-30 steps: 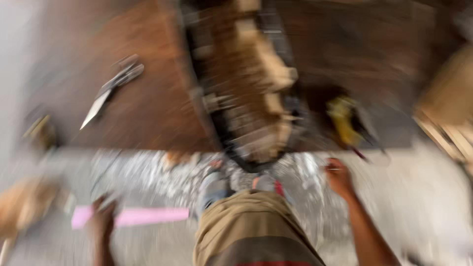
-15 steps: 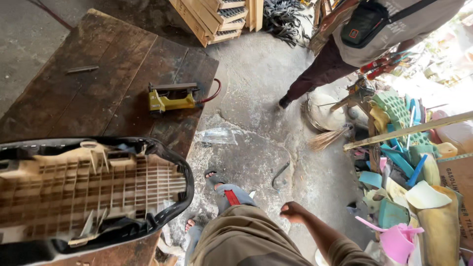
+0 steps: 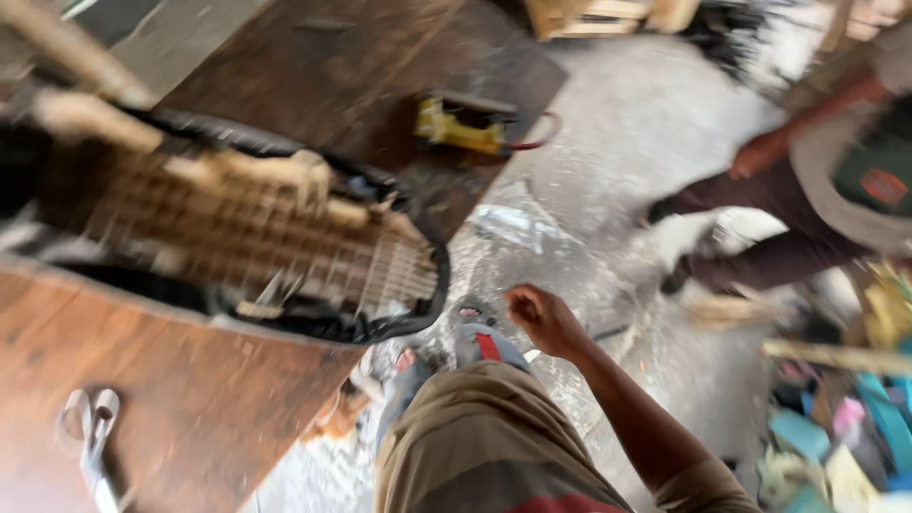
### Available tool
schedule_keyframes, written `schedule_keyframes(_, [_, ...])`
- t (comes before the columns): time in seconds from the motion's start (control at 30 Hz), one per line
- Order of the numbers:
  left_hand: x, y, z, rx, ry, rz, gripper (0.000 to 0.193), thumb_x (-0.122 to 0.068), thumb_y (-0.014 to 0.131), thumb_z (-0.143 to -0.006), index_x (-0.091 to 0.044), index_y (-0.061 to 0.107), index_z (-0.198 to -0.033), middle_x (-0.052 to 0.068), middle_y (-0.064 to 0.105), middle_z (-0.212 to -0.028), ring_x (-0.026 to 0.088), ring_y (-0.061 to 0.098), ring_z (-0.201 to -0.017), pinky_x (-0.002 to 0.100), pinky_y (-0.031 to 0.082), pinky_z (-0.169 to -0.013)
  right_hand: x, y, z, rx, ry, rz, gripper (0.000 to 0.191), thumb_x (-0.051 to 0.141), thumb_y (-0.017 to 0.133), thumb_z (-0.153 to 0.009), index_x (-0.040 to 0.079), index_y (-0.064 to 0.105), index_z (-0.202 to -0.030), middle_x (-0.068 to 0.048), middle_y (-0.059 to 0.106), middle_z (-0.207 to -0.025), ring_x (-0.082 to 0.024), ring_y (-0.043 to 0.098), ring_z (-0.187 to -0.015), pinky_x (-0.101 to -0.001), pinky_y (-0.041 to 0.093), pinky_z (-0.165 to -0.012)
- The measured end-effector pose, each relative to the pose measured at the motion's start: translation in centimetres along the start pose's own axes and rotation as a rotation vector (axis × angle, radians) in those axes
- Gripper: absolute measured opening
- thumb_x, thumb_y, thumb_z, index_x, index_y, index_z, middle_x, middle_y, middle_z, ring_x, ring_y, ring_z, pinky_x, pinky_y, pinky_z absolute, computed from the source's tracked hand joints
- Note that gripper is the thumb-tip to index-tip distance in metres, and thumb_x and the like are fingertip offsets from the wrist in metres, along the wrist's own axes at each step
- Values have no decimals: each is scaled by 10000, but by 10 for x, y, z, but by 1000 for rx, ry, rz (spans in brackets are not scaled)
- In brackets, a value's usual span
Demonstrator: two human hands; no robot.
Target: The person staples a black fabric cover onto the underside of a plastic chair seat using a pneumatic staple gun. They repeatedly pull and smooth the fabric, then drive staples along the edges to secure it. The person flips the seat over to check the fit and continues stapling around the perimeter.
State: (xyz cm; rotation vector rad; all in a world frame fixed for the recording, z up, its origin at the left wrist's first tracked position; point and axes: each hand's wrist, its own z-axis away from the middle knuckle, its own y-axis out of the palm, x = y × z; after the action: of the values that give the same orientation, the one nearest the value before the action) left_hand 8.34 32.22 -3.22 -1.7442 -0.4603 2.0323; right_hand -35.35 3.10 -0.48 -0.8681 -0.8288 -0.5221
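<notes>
My right hand (image 3: 541, 318) hangs in front of me over the concrete floor, fingers curled in, with nothing visible in it. It is just right of the upturned seat base (image 3: 237, 247), a beige ribbed plastic shell with a black rim lying on the wooden table (image 3: 190, 418). My left hand is out of view. The picture is blurred by head motion.
A yellow tool (image 3: 456, 125) with a red cord lies on the table's far end. Metal scissors (image 3: 90, 442) lie at its near left. Another person (image 3: 817, 190) bends at the right. Coloured plastic scraps (image 3: 836, 427) pile up at lower right. My feet (image 3: 475, 347) stand on concrete.
The view has swung left and blurred: the seat base and table now fill the left, and scissors appear. The other person has bent lower. My right hand stays in front of me.
</notes>
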Motion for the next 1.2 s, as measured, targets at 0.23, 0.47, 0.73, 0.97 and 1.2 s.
schedule_keyframes(0.23, [-77, 86, 193, 815, -76, 536, 347, -21, 642, -927, -57, 473, -1228, 108, 668, -1120, 203, 724, -962, 357, 622, -829, 100, 48, 10, 656, -200, -435, 667, 152, 689, -895, 140, 355, -1472, -57, 522, -1348, -166, 546, -1236, -362, 525, -907])
schedule_keyframes(0.47, [-104, 145, 239, 1258, 957, -211, 604, -213, 807, -761, -17, 585, -1287, 259, 499, -1352, 408, 472, -1260, 530, 456, -1028, -30, 54, -26, 282, 268, -962, 541, 161, 741, -938, -46, 538, -1394, -143, 664, -1142, -266, 630, -1032, -405, 501, -904])
schedule_keyframes(0.73, [-131, 229, 116, 817, 1030, -860, 700, -276, 777, -859, -153, 524, -1500, 229, 243, -1639, 446, 301, -1483, 622, 405, -1142, -69, 50, -57, 133, 153, 58, 556, 86, 699, -811, -4, 445, -1298, -163, 718, -1111, -292, 725, -990, -395, 563, -817])
schedule_keyframes(0.97, [-110, 260, 98, 976, 769, -1127, 1291, -537, 912, -684, -409, 38, -1626, 141, -144, -1682, 481, -17, -1549, 734, 230, -1159, -52, 63, -55, 53, 145, 70, 536, 76, 676, -793, -10, 382, -1233, -180, 710, -1077, -356, 727, -993, -410, 565, -807])
schedule_keyframes(1.2, [-101, 260, 98, 938, 808, -1034, 1276, -528, 915, -697, -443, 41, -1622, 111, -159, -1692, 475, -43, -1545, 761, 200, -1156, -46, 59, -60, 214, 225, 163, 388, 118, 675, -744, 81, 694, -1130, -114, 718, -915, -268, 701, -822, -406, 542, -721])
